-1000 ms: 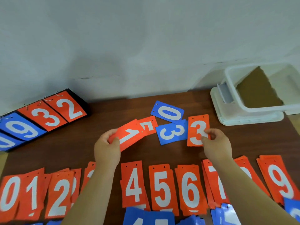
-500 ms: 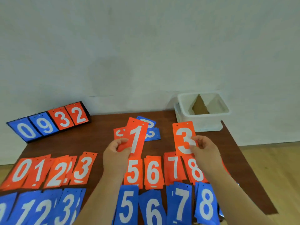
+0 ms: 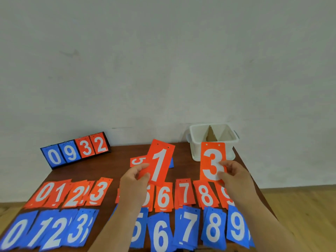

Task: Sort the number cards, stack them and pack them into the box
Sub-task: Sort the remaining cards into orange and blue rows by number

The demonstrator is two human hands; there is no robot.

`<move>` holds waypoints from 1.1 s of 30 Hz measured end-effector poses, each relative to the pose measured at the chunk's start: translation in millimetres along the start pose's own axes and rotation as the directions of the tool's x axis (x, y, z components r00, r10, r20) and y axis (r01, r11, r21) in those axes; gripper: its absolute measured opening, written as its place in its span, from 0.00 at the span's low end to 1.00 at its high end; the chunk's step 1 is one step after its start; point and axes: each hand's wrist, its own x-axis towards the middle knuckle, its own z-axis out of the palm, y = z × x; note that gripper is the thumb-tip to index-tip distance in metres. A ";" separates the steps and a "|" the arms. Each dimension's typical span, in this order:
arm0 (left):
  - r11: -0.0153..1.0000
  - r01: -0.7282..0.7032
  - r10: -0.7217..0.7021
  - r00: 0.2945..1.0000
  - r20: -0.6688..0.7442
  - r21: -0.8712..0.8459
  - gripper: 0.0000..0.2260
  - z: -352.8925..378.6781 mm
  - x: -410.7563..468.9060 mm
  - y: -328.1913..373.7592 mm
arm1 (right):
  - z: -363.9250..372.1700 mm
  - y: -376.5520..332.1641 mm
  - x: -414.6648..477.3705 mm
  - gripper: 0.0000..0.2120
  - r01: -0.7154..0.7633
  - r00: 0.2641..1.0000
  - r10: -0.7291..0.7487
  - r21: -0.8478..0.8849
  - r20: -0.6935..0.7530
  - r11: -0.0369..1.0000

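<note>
Orange 1 card [image 3: 160,163] is up off the counter [image 3: 109,166], tilted right, with my left grip [image 3: 134,180] grasping it by pinching its lower left corner. Orange 3 card [image 3: 211,160] is upright in the air, my right grip [image 3: 234,174] grasping its right edge between thumb and fingers. Both hang over the middle of the near rows.

Risks as I judge them: both are thin, slick-looking cards held by an edge only, so a quick move could let one slip. The orange 3 pile [image 3: 99,191] and orange 1 pile [image 3: 58,193] are both at the left, so my right arm must cross over. A forearm dragging across could scatter the loosely fanned piles. The 2 and 3 piles overlap, so a misdrop is easy.

Look: flat orange rectangles with a white digit and two punched holes along the top edge.

Outward: orange row, with blue row [image 3: 189,228] nearer. A loose orange 5 card [image 3: 137,160] lies far of the 1, with possibly a blue card behind it, mostly hidden. The white box [image 3: 196,142] is far right and the scoreboard stand [image 3: 76,150] far left.
</note>
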 end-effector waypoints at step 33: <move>0.943 0.216 -0.323 0.772 -0.548 -0.253 0.15 -381.6 105.9 -133.6 | 418.8 -79.3 -36.6 0.16 0.111 0.862 -0.025 -0.139 0.506 0.984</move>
